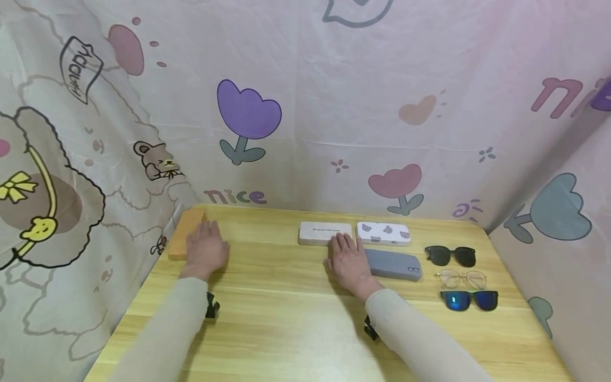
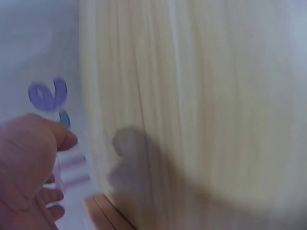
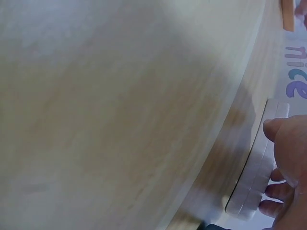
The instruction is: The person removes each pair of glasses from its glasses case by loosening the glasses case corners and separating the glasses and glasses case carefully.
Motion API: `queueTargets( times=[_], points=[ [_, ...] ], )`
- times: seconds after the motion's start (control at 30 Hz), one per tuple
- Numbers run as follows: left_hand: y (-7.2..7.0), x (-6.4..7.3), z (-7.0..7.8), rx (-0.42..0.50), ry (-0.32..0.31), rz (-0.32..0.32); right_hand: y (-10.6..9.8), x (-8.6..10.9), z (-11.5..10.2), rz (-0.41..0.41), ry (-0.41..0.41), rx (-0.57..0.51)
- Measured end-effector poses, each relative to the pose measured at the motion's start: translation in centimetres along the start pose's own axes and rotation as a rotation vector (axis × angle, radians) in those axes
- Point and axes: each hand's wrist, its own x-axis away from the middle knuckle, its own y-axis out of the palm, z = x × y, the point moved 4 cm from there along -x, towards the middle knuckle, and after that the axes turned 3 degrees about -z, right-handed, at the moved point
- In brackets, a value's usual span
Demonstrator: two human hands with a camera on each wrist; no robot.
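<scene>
At the table's back left lies an orange glasses case [image 1: 180, 239], partly covered in the head view by my left hand [image 1: 206, 250]. That hand's fingers are extended; in the left wrist view the case's end [image 2: 106, 214] shows below the hand. My right hand [image 1: 352, 263], fingers stretched forward, is at the front edge of a white glasses case [image 1: 317, 233] with printed text. Whether the fingertips touch it is unclear. A grey-blue glasses case [image 1: 395, 264] with a spectacles mark lies just right of this hand, its left end hidden. Behind it is a white case with bear prints [image 1: 383, 233].
Three pairs of eyewear form a column on the right: black sunglasses [image 1: 451, 256], thin-framed clear glasses [image 1: 461, 278] and blue-lensed sunglasses [image 1: 470, 301]. Printed cloth [image 1: 305, 175] hangs behind and beside the wooden table [image 1: 286, 318].
</scene>
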Motion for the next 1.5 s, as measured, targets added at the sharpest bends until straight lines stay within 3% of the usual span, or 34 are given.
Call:
queueTargets(
  times=[0.1, 0.23, 0.6, 0.77, 1.03, 1.27, 1.5],
  points=[
    [-0.5, 0.3, -2.0, 0.05, -0.074, 0.003, -0.1, 0.1, 0.0, 0.021, -0.003, 0.0],
    [-0.5, 0.5, -3.5, 0.105, -0.116, 0.0, -0.1, 0.2, 0.0, 0.027, -0.004, -0.002],
    [0.6, 0.9, -4.4, 0.088, -0.13, -0.086, -0.2, 0.3, 0.1, 0.029, -0.004, -0.007],
    [0.9, 1.3, -3.8, 0.095, -0.109, -0.117, -0.5, 0.5, 0.0, 0.063, -0.015, 0.0],
    [1.3, 2.6, -2.1, 0.076, -0.062, -0.09, -1.5, 1.0, -1.3, 0.17, -0.064, -0.008],
    [1.9, 4.6, -0.3, 0.072, 0.0, -0.076, -1.7, 1.8, -3.7, 0.314, -0.162, -0.09],
    [2.3, 6.5, 1.9, 0.062, 0.066, -0.082, -1.4, 3.1, -5.9, 0.317, -0.161, -0.225]
  ],
)
